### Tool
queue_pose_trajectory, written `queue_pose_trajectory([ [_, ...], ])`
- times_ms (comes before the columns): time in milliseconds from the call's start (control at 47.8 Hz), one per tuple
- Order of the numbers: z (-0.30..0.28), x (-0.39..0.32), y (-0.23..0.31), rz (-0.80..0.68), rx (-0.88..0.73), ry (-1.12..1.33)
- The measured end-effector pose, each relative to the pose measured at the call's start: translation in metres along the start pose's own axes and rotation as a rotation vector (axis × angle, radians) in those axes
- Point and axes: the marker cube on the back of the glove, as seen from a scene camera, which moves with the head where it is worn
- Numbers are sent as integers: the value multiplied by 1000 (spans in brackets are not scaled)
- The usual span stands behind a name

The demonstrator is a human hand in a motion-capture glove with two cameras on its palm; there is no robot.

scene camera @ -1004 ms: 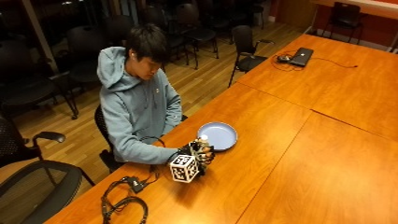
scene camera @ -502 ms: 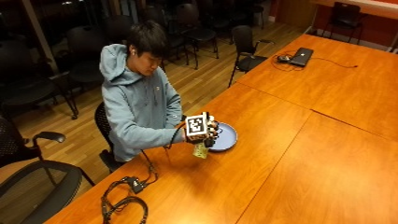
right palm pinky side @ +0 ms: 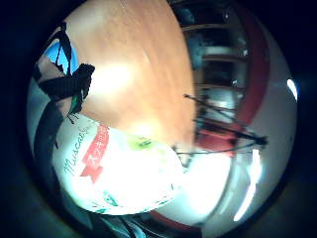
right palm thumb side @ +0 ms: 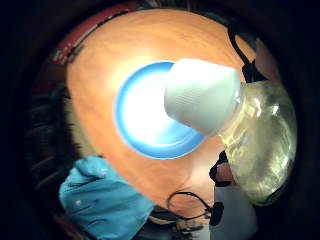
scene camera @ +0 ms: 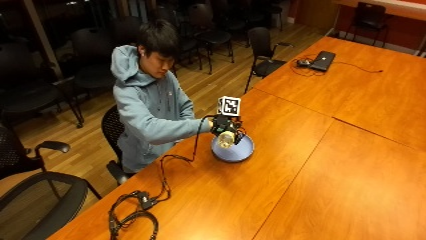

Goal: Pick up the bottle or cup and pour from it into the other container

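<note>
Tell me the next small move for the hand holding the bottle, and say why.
Probably tip the bottle further, neck down. The right hand holds it above the blue bowl, its white cap pointing over the bowl, so it seems lined up. Whether the cap is sealed cannot be told.

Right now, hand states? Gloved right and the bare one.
Right hand: grips the bottle, held over the blue bowl, white cap still on.
Bare hand: not visible, cannot be told.

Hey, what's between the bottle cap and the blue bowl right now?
Nothing: in the thumb side palm view the bottle points its white cap over the bowl, with only open air between them.
</note>
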Motion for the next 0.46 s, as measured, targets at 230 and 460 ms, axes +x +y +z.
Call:
queue_pose_trajectory([
  [230,-14,-50,-11,-182,-43,293],
  [460,-21,-59,-16,-114,-22,182],
])
